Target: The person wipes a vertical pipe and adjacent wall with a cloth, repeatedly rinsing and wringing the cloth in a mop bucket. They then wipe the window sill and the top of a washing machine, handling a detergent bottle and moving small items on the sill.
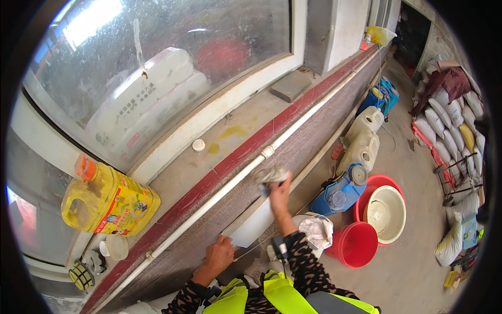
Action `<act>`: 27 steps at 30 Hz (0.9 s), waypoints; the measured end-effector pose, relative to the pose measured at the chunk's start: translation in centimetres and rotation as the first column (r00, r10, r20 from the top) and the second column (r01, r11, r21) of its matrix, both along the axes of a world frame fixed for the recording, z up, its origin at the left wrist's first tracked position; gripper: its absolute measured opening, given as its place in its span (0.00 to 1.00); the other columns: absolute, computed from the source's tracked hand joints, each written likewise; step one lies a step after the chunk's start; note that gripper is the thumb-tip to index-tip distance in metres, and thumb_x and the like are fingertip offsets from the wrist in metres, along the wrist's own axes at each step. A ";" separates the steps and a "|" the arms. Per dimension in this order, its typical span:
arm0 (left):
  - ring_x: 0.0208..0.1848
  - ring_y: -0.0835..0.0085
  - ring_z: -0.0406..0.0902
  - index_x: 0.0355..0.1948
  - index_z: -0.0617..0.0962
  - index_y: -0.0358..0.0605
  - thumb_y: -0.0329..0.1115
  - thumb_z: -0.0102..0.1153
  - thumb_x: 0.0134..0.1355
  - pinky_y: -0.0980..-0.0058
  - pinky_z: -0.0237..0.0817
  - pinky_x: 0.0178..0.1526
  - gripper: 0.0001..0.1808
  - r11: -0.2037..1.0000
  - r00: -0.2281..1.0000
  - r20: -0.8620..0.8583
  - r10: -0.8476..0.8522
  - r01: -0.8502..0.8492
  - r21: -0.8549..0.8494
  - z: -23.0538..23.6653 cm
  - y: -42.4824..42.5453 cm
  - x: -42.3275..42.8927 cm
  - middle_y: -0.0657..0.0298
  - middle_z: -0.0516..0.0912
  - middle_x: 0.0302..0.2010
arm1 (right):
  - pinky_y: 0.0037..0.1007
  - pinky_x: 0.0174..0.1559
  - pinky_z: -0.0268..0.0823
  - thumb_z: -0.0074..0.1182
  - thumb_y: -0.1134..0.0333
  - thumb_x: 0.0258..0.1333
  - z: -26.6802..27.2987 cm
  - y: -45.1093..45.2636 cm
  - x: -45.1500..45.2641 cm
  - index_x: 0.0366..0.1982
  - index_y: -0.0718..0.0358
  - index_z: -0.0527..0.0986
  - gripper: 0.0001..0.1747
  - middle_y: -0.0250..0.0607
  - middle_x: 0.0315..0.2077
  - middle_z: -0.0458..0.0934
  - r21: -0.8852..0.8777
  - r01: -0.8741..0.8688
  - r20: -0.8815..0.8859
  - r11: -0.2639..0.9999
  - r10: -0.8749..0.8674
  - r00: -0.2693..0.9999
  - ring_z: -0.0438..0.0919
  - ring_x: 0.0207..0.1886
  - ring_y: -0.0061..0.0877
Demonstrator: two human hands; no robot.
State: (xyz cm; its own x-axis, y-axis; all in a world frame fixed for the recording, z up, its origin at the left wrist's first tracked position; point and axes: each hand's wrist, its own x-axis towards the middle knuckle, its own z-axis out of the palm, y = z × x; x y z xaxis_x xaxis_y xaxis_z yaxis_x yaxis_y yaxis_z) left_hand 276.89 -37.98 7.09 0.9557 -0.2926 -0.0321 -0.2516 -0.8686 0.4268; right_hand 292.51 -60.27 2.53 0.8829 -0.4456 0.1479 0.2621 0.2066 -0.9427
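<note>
My left hand (219, 253) grips the near corner of a flat white panel (253, 223), which stands on edge beside the wall. My right hand (280, 196) is at the panel's far end, closed around a crumpled greyish cloth (271, 175). Motion blurs the cloth, and I cannot tell whether it touches the panel. Both hands are just below a white pipe (235, 183) that runs along the wall. A white sack (315, 231) lies to the right of my right forearm.
A yellow detergent jug (113, 202), a white cap (198, 145) and a grey block (290, 86) are on the window sill. Along the floor stand a blue sprayer tank (333, 196), whitish jugs (355, 157), a red bucket (353, 247) and a cream basin (386, 210). Filled sacks (451, 117) are piled far right.
</note>
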 end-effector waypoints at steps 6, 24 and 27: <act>0.33 0.48 0.79 0.34 0.77 0.40 0.34 0.56 0.57 0.53 0.71 0.35 0.08 0.998 0.996 -0.049 0.068 -0.068 -0.005 -1.5 0.7 -0.8 0.50 0.78 0.35 | 0.33 0.63 0.56 0.57 0.71 0.56 6.5 -2.7 9.8 0.62 0.68 0.51 0.37 0.49 0.58 0.63 0.178 0.211 -0.160 0.961 -0.183 0.970 0.64 0.60 0.33; 0.36 0.47 0.77 0.36 0.76 0.43 0.33 0.55 0.58 0.52 0.70 0.37 0.07 0.999 0.970 -0.238 0.042 -0.041 0.012 -2.4 -0.9 -0.5 0.50 0.76 0.36 | 0.32 0.66 0.52 0.53 0.71 0.58 4.4 1.0 7.9 0.70 0.64 0.41 0.45 0.46 0.66 0.55 0.549 0.084 -0.065 0.831 -0.058 0.996 0.61 0.65 0.31; 0.35 0.48 0.78 0.35 0.75 0.43 0.33 0.54 0.58 0.53 0.71 0.37 0.06 0.996 0.955 -0.287 0.071 -0.055 0.065 -2.3 -0.7 -1.3 0.51 0.76 0.36 | 0.32 0.71 0.42 0.60 0.63 0.58 5.0 4.2 5.1 0.68 0.73 0.31 0.56 0.53 0.69 0.44 0.407 0.087 -0.200 0.909 -0.004 0.980 0.53 0.69 0.30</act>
